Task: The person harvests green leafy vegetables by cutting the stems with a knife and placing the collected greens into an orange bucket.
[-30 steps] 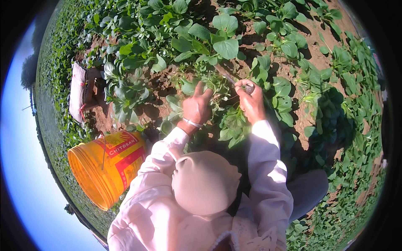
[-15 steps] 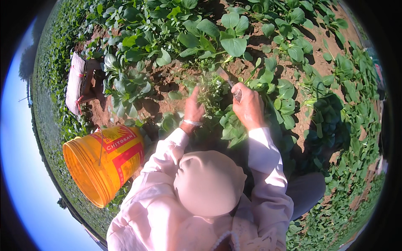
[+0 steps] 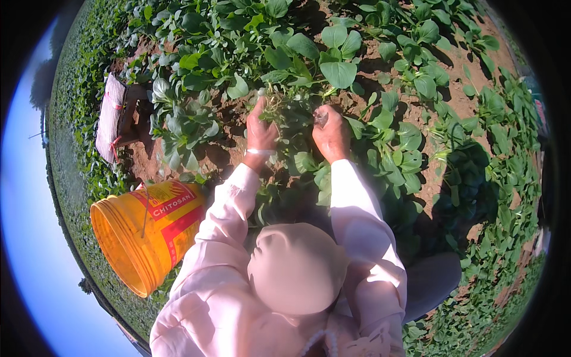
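My left hand (image 3: pixel 262 131), with a white band at its wrist, is closed round a bunch of thin-stemmed weeds (image 3: pixel 276 109) with pale, root-like strands at the top. Just to the right, my right hand (image 3: pixel 332 135) is in a fist round the dark, soiled handle (image 3: pixel 321 119) of a small hand tool; its blade cannot be made out now. Both hands are low among the leafy greens, a short gap apart. A broad-leaved green plant (image 3: pixel 338 72) grows just beyond my right hand.
A yellow bucket (image 3: pixel 128 238) with red label patches lies tipped on its side at the left. Beyond it stands a low stool (image 3: pixel 112 113) with a striped cushion tied on. Leafy plants (image 3: pixel 410 143) and brown soil (image 3: pixel 437 178) spread to the right.
Both hands have moved slightly left and away from me, the left carrying the weeds. The right hand has turned, and the tool's flat metal blade, visible before, no longer shows.
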The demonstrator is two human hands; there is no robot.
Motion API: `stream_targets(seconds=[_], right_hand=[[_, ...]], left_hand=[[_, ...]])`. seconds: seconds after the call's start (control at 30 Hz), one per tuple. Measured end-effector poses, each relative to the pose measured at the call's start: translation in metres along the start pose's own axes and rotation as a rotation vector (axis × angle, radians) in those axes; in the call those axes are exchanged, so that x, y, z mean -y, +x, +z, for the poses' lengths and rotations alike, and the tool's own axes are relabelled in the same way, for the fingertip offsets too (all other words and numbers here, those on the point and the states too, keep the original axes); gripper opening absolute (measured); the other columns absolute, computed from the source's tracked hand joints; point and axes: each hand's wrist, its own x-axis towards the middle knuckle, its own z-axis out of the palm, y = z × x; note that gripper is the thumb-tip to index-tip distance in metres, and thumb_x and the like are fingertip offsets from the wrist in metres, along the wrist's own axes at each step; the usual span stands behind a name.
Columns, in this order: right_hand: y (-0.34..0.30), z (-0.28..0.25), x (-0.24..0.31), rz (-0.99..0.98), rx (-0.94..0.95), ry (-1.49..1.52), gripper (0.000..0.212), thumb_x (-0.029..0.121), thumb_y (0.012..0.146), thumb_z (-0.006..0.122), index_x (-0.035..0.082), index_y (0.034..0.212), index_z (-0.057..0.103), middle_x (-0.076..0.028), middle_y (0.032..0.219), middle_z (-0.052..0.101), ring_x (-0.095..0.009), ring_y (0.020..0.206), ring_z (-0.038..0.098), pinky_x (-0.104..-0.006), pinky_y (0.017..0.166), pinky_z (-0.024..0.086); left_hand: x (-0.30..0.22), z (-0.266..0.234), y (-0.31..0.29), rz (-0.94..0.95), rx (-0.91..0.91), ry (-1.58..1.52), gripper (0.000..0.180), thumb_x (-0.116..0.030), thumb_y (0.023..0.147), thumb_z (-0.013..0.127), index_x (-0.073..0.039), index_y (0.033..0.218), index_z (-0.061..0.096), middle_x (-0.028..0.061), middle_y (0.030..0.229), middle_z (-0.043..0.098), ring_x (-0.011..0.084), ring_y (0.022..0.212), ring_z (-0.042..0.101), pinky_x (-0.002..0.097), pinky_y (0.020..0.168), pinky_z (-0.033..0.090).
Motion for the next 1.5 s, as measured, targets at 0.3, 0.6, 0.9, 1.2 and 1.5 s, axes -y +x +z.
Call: stream_targets(seconds=[0.3,0.6,0.9,1.2,1.5], right_hand=[[-0.022,-0.031,-0.003,-0.122,-0.043,-0.073,0.011,0.007,0.076,0.059,0.010,0.087,0.058,-0.018,0.074,0.063,-0.039,0.070,0.061,-0.0439,0.061,0.047],[-0.013,-0.030,-0.003,-0.117,-0.015,0.027,0.012,0.002,0.068,0.060,0.008,0.079,0.057,-0.014,0.068,0.062,-0.034,0.067,0.063,-0.0418,0.058,0.049],[0.028,0.034,-0.028,0.006,0.034,0.815,0.004,0.008,0.077,0.055,0.008,0.073,0.054,-0.007,0.064,0.053,-0.022,0.063,0.052,-0.0358,0.059,0.041],[0.003,-0.020,-0.039,-0.083,0.012,0.017,0.015,-0.003,0.064,0.056,0.004,0.077,0.061,-0.015,0.073,0.063,-0.033,0.075,0.064,-0.0422,0.066,0.049],[0.009,0.018,0.004,-0.053,0.032,0.100,0.012,0.005,0.071,0.060,0.005,0.083,0.058,-0.012,0.078,0.064,-0.031,0.075,0.063,-0.0403,0.066,0.049]], left_hand=[[0.040,0.038,0.071,0.180,0.343,1.201,0.039,-0.016,0.081,0.057,-0.010,0.115,0.038,0.0193,0.099,0.057,0.0383,0.071,0.063,0.0469,0.056,0.050],[0.057,0.020,0.102,-0.020,0.387,1.219,0.014,-0.016,0.078,0.060,-0.006,0.088,0.061,0.0194,0.087,0.066,0.0387,0.083,0.064,0.0450,0.070,0.052],[0.160,-0.002,0.146,0.104,0.534,1.165,0.031,-0.023,0.077,0.065,-0.003,0.099,0.060,0.0167,0.099,0.065,0.0331,0.093,0.062,0.0374,0.079,0.049],[0.194,0.027,0.130,0.067,0.379,0.952,0.024,-0.019,0.079,0.058,0.002,0.090,0.060,0.0211,0.087,0.065,0.0382,0.082,0.062,0.0436,0.073,0.049],[0.168,-0.033,0.137,-0.058,0.226,0.715,0.034,-0.004,0.078,0.047,0.003,0.109,0.055,0.0288,0.099,0.060,0.0461,0.097,0.055,0.0460,0.080,0.045]])
